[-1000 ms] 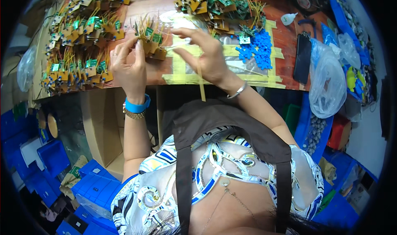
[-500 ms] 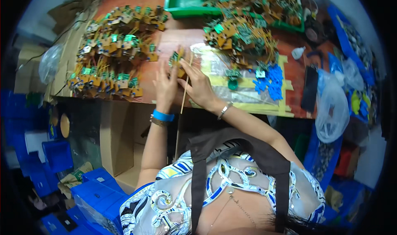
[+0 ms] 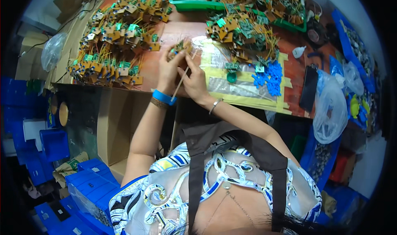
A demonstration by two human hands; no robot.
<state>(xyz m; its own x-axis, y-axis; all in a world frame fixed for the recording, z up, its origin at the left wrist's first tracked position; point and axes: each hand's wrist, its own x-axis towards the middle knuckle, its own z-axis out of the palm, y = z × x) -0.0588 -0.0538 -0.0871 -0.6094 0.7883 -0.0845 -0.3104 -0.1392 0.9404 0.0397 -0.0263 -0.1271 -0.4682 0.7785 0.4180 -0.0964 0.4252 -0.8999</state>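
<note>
Over the table's near middle, my left hand (image 3: 168, 73) has its fingers closed on a small circuit board (image 3: 180, 47) with tan and green parts. My right hand (image 3: 195, 81) is close beside it, gripping a thin pale stick (image 3: 182, 78) that slants down toward my left wrist. The right fingertips meet the board's edge, and exactly where they touch is hard to make out. To the left lie rows of wired tan-and-green circuit boards (image 3: 120, 32). More such boards (image 3: 244, 32) are piled on the right.
A green tray (image 3: 194, 5) holds boards at the back. Small blue parts (image 3: 273, 80) and a round green piece (image 3: 231, 77) lie on a yellow-taped sheet (image 3: 248, 106). Farther right are a white dropper bottle (image 3: 298, 51), a dark flat object (image 3: 308, 88) and a clear plastic bag (image 3: 330, 115).
My left hand has curled its fingers around the board and turned inward. The stick has tilted further, its lower end now near my left wrist.
</note>
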